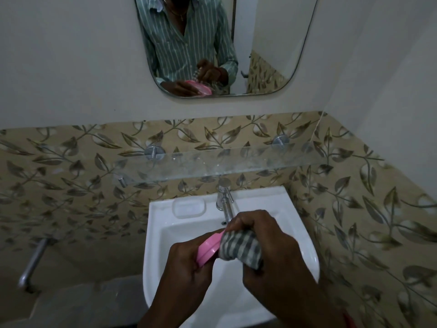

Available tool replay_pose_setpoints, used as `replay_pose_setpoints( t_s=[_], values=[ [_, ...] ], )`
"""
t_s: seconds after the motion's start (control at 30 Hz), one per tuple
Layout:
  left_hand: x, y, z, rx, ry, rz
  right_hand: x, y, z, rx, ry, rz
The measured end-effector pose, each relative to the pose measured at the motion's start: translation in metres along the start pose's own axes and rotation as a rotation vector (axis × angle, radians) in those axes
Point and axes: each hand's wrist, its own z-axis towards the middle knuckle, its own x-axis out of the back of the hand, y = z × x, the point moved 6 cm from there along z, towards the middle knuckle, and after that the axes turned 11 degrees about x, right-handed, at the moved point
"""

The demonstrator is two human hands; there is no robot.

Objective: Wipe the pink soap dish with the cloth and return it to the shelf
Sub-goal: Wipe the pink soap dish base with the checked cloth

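Observation:
Over the white sink, my left hand point(186, 263) grips the pink soap dish point(208, 248), which is tilted on edge. My right hand point(264, 237) holds a bunched grey-and-white checked cloth point(241, 247) and presses it against the dish's upper right side. Most of the dish is hidden behind my fingers and the cloth. The glass shelf point(236, 162) runs along the tiled wall above the sink, with nothing on it.
A chrome tap point(224, 200) stands at the back of the white sink point(165, 233), right behind my hands. A mirror point(272, 43) hangs above and reflects the person, dish and cloth. A metal pipe point(33, 263) juts from the left wall. Leaf-patterned tiles cover the lower walls.

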Motion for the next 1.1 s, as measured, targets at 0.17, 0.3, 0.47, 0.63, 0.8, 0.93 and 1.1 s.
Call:
replay_pose_setpoints(
  t_s=[0.17, 0.3, 0.47, 0.63, 0.8, 0.93, 1.1],
  values=[
    [0.002, -0.003, -0.005, 0.042, -0.018, -0.099, 0.025, 0.041, 0.006, -0.154, 0.101, -0.010],
    [-0.004, -0.003, -0.006, 0.066, -0.018, -0.165, 0.038, 0.042, 0.008, -0.119, 0.161, -0.013],
    [-0.004, -0.011, -0.003, 0.060, 0.059, -0.212, 0.024, 0.007, 0.001, 0.094, 0.044, -0.118],
    [-0.005, -0.006, -0.008, 0.034, 0.092, -0.296, 0.040, 0.030, -0.002, -0.020, 0.190, -0.109],
    [-0.009, 0.004, -0.006, -0.020, 0.089, -0.212, 0.020, -0.002, 0.003, 0.120, 0.123, -0.104],
    [-0.007, 0.002, -0.011, -0.054, 0.069, -0.197, 0.031, 0.021, -0.003, -0.021, 0.171, -0.040],
    [-0.007, 0.005, -0.009, -0.045, 0.093, -0.169, 0.019, 0.004, -0.006, 0.106, 0.110, -0.145]
  ],
)
